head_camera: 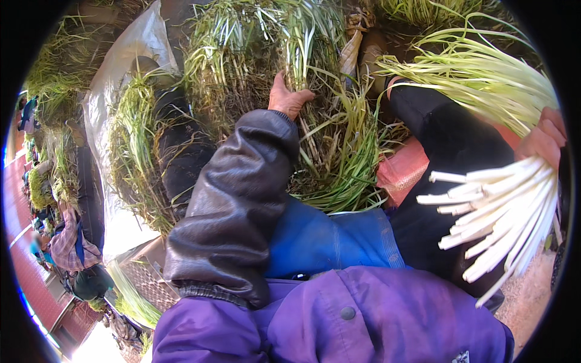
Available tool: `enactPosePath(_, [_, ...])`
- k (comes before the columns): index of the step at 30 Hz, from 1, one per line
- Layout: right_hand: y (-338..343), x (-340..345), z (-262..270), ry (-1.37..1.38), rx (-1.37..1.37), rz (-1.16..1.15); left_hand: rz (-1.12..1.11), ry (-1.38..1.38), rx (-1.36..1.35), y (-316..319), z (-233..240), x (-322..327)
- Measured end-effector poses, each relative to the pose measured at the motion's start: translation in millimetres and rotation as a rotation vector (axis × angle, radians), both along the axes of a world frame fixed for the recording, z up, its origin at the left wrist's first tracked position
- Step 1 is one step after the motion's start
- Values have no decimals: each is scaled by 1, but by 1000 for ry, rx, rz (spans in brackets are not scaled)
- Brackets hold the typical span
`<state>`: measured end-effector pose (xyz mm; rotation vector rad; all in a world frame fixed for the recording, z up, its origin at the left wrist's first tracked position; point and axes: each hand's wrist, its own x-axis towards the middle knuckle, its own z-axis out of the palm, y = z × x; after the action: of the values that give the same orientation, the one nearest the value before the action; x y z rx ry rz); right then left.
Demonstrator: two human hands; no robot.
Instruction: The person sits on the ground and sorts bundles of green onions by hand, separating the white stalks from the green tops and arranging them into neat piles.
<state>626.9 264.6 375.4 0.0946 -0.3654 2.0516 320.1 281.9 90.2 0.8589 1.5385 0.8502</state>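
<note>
Toward the top middle, my left hand (290,97), in a dark leather-like sleeve, has its thumb and a finger on either side of a bunch of leafy green stalks (298,59); its other fingers are hidden. That bunch stands against a large heap of unsorted greens with brown, dry lower stems (236,77). At the right edge, my right hand (542,138) is closed around a thick bundle of clean white stalks (508,204). Their cut-looking ends fan out toward the lower left, and their long yellow-green leaves (481,68) spread to the upper left.
Loose green leaves (349,181) lie before my blue apron-like cloth (327,236). A red woven sack (404,172) is beside my dark-trousered leg. Left of me are another stalk pile (136,145), a whitish plastic sheet (109,86) and a crate (152,272). Other people work at far left.
</note>
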Motion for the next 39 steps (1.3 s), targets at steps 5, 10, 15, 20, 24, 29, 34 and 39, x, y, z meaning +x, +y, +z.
enactPosePath(5, [0,-12,15,-154,76,-21,63,-392,38,-25,91,-29])
enactPosePath(10, [-17,-22,24,-284,-82,-171,53,-332,152,-57,179,-65])
enactPosePath(15, [-16,-41,17,-217,-30,-96,111,-513,536,-86,215,-109])
enactPosePath(20, [-15,-50,16,-397,61,-186,281,-503,249,-72,144,-167])
enactPosePath(24, [-13,-55,11,-403,73,-253,314,-84,-42,-70,45,-179])
enactPosePath(29, [-9,-61,9,-408,66,-255,300,-350,214,-79,23,-188])
enactPosePath(34, [-10,-68,14,-465,111,-252,250,695,124,-84,66,-179])
enactPosePath(39, [-12,-74,17,-498,156,-286,442,113,516,-88,120,-172])
